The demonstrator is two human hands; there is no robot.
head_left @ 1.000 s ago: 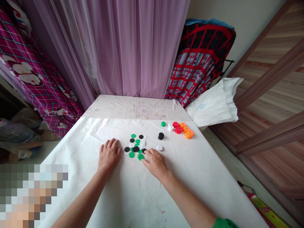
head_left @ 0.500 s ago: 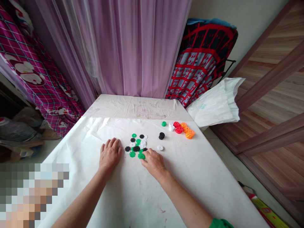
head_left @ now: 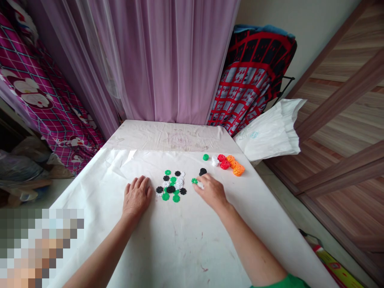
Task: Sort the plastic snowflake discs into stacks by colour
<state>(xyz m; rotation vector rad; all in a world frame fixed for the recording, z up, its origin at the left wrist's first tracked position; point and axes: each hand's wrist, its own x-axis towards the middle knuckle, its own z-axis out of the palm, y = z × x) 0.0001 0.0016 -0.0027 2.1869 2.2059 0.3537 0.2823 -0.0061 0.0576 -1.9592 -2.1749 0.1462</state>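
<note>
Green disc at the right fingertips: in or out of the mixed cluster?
Out: white cloth shows between that green disc and the cluster.

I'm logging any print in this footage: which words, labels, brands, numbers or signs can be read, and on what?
No text can be read.
White bag: blue-green print, too small and blurred to read.
Red-and-yellow object at lower right: marks too small to read.
Magenta cloth: cartoon figures; any lettering is too blurred to read.
Small discs: no lettering can be made out.
</note>
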